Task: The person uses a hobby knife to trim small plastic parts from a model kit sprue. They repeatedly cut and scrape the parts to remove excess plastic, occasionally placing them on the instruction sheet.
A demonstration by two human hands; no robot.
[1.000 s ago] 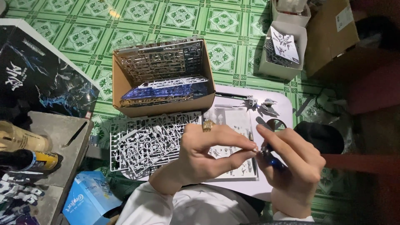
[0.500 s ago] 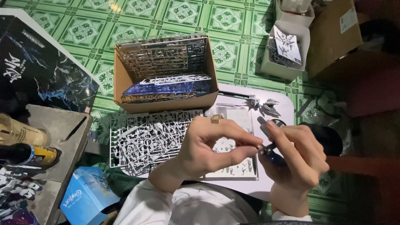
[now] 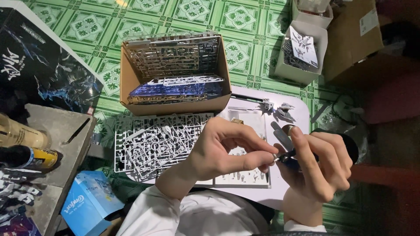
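Blue carton (image 3: pixel 89 207), bottles (image 3: pixel 26 148) beside table.

Left hand (image 3: pixel 227 150) raised mid-scene, fingers curled, thumb and forefinger pinched together at the tips. Right hand (image 3: pixel 317 168) just right of it, fingers folded inward, fingertips nearly meeting the left's.

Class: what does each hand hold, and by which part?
The left hand pinches a tiny pale part at its fingertips; the right hand grips a dark blue-handled tool by its handle.
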